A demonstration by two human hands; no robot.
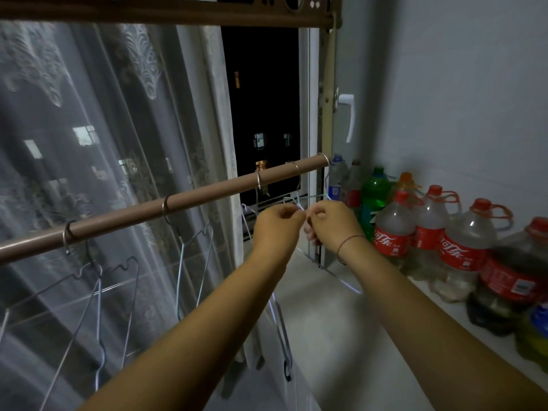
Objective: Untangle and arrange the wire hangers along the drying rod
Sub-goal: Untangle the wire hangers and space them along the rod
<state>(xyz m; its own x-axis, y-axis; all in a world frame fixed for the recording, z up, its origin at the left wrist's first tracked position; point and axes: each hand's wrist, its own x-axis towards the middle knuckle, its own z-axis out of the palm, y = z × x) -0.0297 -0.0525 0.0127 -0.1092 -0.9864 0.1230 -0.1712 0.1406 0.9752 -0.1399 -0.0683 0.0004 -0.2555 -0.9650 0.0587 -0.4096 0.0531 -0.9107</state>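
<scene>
Left hand and right hand both pinched shut on tangled wire hangers, just below drying rod, near its right end

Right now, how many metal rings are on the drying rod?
5 rings on the drying rod: one far left, one left of middle, one above the hands, one further right, one at the rod's right end. More may sit beyond the left edge.

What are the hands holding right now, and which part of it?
Both hands, left hand and right hand, pinch the thin wire hanger at its upper wire, just under the rod.
</scene>
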